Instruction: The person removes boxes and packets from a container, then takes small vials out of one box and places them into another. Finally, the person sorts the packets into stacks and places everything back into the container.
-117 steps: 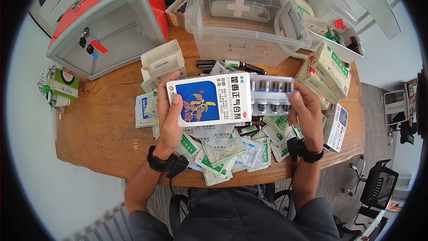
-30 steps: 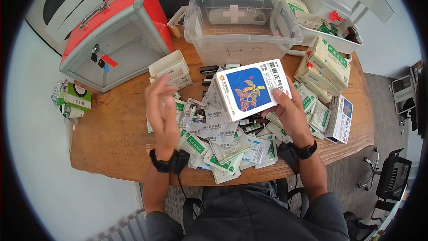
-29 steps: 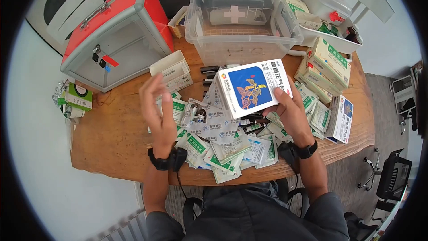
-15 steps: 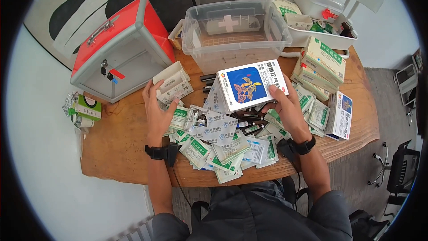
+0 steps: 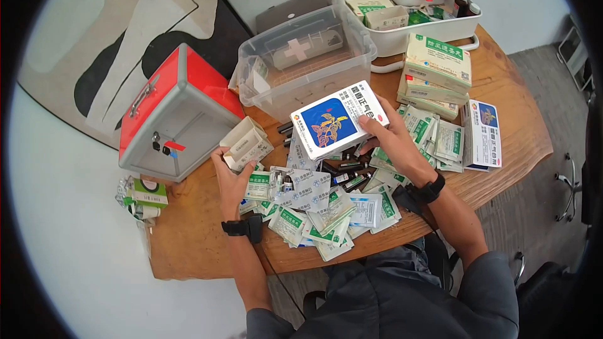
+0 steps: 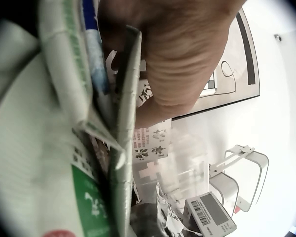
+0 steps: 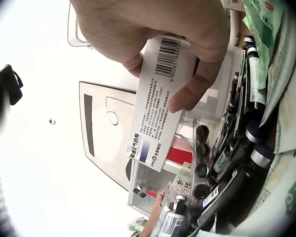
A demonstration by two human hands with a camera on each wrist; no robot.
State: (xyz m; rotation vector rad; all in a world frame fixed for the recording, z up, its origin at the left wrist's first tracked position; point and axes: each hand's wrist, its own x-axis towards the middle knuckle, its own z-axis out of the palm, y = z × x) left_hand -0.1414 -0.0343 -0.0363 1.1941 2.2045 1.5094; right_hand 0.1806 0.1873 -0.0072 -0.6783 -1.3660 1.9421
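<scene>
The right hand (image 5: 397, 140) grips a white box with a blue picture panel (image 5: 326, 127) by its right end, above a heap of sachets (image 5: 330, 220). Its barcode side (image 7: 158, 98) faces the right wrist camera, thumb and fingers on either side. On the left, the left hand (image 5: 232, 182) holds a small open cream carton (image 5: 246, 144) between thumb and fingers. In the left wrist view the left hand (image 6: 180, 54) is close behind sachets, with part of the carton (image 6: 155, 140) beyond. Dark vials (image 5: 353, 169) and white printed foil (image 5: 311, 191) lie between the hands.
A red and grey cabinet (image 5: 188, 110) stands at the left, with a clear bin (image 5: 308, 78) behind. Cream-green boxes (image 5: 438, 63) and another white-blue box (image 5: 483, 138) are at the right. A white tray (image 5: 433, 30) holds boxes and bottles. A green box (image 5: 149, 193) lies far left.
The left hand, earlier raised and empty, has reached the small cream carton and taken hold of it. The blister pack seen beside the white box is out of sight. The head view has turned.
</scene>
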